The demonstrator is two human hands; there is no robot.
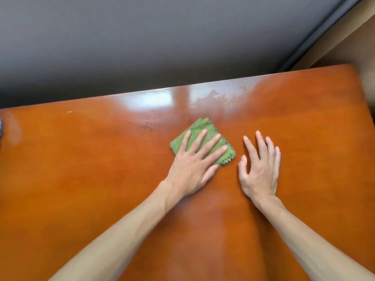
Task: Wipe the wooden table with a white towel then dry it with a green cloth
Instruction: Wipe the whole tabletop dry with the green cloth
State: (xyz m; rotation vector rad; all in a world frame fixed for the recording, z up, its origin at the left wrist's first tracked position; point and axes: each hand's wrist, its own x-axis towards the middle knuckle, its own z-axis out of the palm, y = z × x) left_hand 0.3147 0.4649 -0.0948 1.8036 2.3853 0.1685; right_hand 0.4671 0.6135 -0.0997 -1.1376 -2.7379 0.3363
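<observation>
A folded green cloth (pixel 199 129) with zigzag edges lies on the glossy orange-brown wooden table (pixel 91 163), a little beyond its middle. My left hand (pixel 194 165) presses flat on the cloth with straight, spread fingers that cover most of it. My right hand (pixel 260 169) rests on the bare wood just right of the cloth, fingers spread and holding nothing. The white towel is not in view.
A damp, streaky patch (pixel 215 98) shines near the table's far edge. A grey wall (pixel 162 41) runs directly behind that edge. A dark object (pixel 1 128) shows at the left border. The table's right edge (pixel 365 102) falls off beside a tan surface.
</observation>
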